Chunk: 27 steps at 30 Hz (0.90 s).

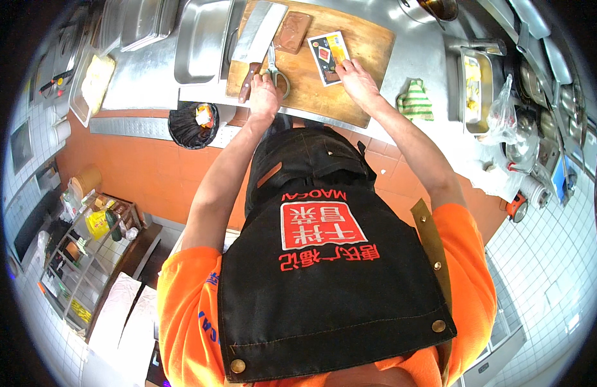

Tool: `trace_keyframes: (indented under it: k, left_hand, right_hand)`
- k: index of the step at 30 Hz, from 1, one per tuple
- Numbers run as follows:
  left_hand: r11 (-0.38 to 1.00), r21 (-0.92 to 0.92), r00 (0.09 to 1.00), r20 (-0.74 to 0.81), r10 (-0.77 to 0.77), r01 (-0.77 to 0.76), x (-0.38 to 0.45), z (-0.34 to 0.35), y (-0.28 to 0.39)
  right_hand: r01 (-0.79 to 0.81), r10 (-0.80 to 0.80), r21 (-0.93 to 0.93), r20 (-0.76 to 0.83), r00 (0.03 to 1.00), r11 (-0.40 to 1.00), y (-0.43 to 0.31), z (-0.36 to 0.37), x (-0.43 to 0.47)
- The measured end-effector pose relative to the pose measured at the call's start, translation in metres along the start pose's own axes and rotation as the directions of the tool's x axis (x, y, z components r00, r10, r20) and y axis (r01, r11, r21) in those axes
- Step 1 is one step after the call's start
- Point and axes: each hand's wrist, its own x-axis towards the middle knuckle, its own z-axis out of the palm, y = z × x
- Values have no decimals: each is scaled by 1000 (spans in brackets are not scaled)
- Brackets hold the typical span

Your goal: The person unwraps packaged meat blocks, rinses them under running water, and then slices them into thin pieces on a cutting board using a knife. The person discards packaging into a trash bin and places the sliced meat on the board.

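Note:
On the wooden cutting board, my left hand has its fingers on one handle loop of the scissors. The blades point away from me, beside a cleaver with a brown wooden handle. Part of the scissors is hidden under my fingers. My right hand grips the right edge of a flat printed food package, which bears writing and a picture. A brown rectangular block of food lies flat between the cleaver and the package.
A deep steel pan sits left of the board. Below the counter edge stands a black-lined bin with waste. A green-striped cloth lies to the right, before a steel tray holding yellow food. Another tray with pale food stands far left.

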Motion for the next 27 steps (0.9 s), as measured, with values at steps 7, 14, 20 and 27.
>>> trace_keyframes:
  k: [7, 14, 20, 27]
  left_hand:
    - [182, -764, 784, 614, -93, 620, 3, -8, 75]
    - [-551, -423, 681, 588, 437, 719, -18, 18, 54]
    - [-649, -489, 798, 491, 348, 583, -57, -20, 14]
    - [-826, -488, 927, 359, 106, 283, -124, -127, -117]
  right_hand:
    - [-74, 70, 146, 27, 997, 987, -18, -7, -13]
    - [-62, 64, 204, -6, 998, 977, -67, -21, -29]
    - [91, -73, 256, -79, 994, 962, -131, -54, -31]
    - [469, -451, 252, -127, 883, 847, -286, -37, 34]
